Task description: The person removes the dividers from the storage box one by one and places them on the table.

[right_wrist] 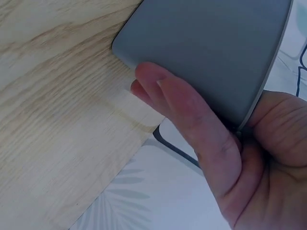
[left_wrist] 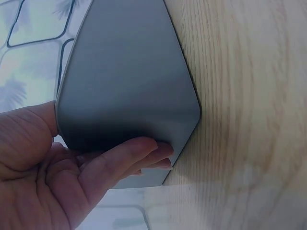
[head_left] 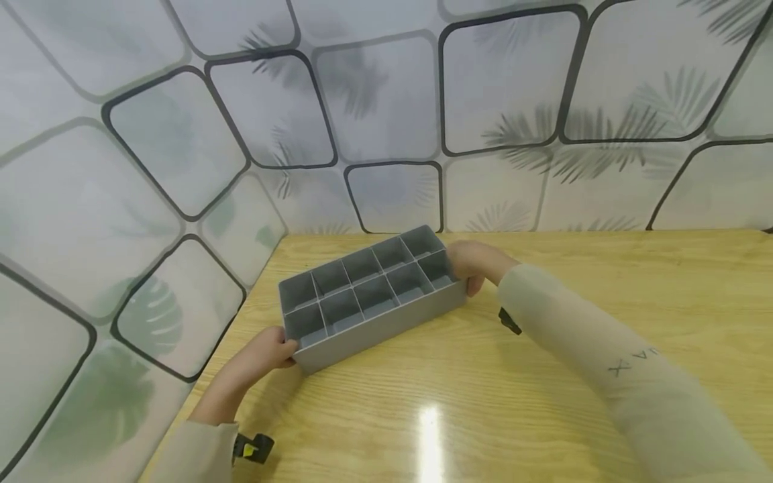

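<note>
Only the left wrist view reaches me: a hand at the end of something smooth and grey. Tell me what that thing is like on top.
Observer: The head view shows a grey box with an open top, divided into two rows of five compartments.
Operator: Now tell me what is at its opposite end.
Observer: The right hand grips the box there, at the short end opposite the left hand.
Operator: Give me its angle as well.
Observer: It is slanted: in the head view, the right hand's end lies farther away than the left hand's end.
</note>
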Motion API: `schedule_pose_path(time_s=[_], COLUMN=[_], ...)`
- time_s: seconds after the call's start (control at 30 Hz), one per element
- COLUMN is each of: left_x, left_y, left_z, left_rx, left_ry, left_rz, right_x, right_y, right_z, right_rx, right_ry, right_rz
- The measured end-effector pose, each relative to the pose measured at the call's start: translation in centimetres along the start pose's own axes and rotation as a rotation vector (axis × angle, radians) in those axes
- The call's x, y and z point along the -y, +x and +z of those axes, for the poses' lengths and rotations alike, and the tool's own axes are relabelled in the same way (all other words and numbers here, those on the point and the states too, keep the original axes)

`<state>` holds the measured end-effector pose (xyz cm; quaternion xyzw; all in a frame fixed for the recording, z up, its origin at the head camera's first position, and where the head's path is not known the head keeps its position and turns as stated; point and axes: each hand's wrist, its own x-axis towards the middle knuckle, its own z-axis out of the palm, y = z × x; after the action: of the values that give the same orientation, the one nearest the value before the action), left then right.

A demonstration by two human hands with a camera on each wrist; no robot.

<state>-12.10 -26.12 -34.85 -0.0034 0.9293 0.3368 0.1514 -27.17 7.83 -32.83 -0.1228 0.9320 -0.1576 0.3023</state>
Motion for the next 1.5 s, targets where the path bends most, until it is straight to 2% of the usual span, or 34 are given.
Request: schedule_pose_path(time_s=[0.23,0.63,0.87,1.17,1.5], left_x=[-0.6,-1.9,-2.3,-3.6,-5.3], left_y=[0.5,1.3,2.1,2.7,3.8], left_z=[0.7,1.0,1.5,1.9,3.1], left_rx=[0.031,0.087,0.117,0.146,0.2], left_ry=[-0.023,-0.006,0.008,0.04,0.059], left_rz=[0.032,0.101,0.131,0.123,0.144], right_x=[-1.6,-4.2,-5.8,-7.3,-9.4], right_y=[-1.2,-3.9,-5.1,-7.5,-10.6], right_z=[0.4,0.7,1.3,1.9,2.6], right_rx=[-0.001,-0.003,-0.016,-0.037,-0.051], right_ry=[0.075,0.121,0.133,0.19,0.211], right_rz=[0.002,-0.056,-0.055,-0.051,-0.043])
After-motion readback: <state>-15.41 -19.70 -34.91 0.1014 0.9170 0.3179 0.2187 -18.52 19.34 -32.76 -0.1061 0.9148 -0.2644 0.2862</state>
